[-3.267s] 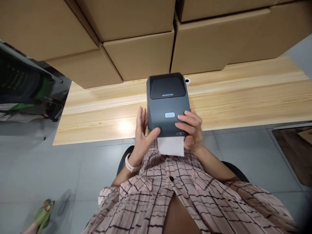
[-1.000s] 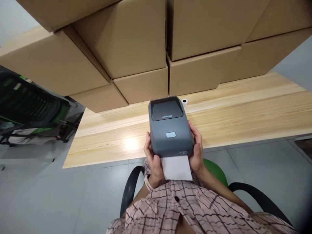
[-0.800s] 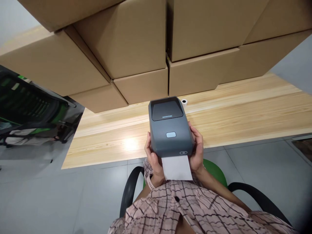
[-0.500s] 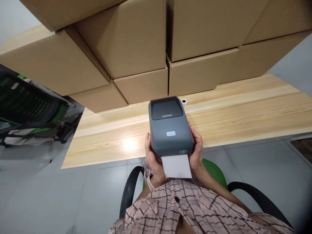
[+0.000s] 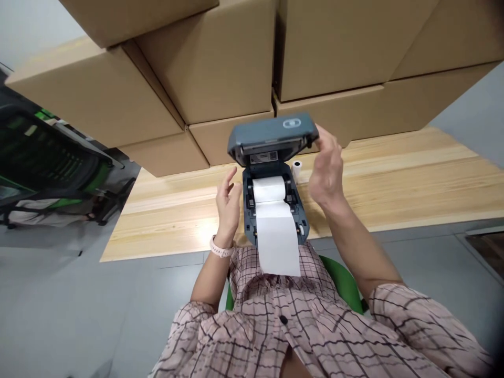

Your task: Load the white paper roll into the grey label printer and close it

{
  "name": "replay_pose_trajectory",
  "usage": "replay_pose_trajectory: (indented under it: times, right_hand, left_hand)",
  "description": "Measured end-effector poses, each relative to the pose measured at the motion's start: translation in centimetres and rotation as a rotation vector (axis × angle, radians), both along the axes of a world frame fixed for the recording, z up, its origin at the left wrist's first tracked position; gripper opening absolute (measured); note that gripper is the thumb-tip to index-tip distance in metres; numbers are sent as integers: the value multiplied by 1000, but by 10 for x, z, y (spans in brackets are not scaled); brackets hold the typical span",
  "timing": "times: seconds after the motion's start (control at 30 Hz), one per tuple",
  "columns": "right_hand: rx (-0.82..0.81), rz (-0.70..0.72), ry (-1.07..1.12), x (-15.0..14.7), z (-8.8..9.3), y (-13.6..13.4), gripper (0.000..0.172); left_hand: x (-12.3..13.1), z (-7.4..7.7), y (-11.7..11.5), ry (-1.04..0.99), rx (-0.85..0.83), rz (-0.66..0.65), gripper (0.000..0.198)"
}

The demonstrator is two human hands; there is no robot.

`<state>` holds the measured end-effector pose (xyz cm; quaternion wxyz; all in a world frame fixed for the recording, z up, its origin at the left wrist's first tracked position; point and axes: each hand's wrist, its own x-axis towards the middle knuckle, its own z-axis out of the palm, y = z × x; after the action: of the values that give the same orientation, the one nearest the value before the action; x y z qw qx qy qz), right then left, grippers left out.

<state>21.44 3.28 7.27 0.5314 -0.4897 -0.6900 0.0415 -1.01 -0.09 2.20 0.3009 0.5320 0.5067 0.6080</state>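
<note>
A grey label printer point(image 5: 251, 220) stands on the wooden table with its lid point(image 5: 271, 131) swung up and back. Inside lies a white paper roll point(image 5: 269, 188), and its loose paper strip point(image 5: 277, 247) hangs over the front toward my lap. My right hand point(image 5: 327, 168) grips the raised lid at its right corner, some fingers hidden behind it. To the left of the printer, my left hand point(image 5: 228, 206) is held apart from it, fingers spread and holding nothing. A small white roll point(image 5: 296, 170) with a dark core stands behind the printer's right side.
Stacked cardboard boxes point(image 5: 232, 136) line the back of the wooden table point(image 5: 169, 220), close behind the raised lid. A black office chair point(image 5: 51, 163) stands off to the left. I sit on a green chair point(image 5: 342, 278) at the table's front edge.
The printer's lid has gone from closed to raised, uncovering the paper roll. My right hand has moved up to the lid's corner; my left hand has let go of the printer's side.
</note>
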Motion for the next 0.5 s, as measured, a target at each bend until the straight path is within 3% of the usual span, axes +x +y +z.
replay_pose_trajectory:
  times: [0.1,0.23,0.5]
  right_hand:
    - [-17,-22,-51,-4,13,35,84]
    - [-60,52,-4,-7,20,63,88]
    - [-225,141,98,-6,18,122,103]
  left_hand:
    - [1,-14,8,-37,-144,-127,58]
    - [0,-27,2,-61,-178,-252,66]
    - [-4,-38,6,-153,-119,-270,80]
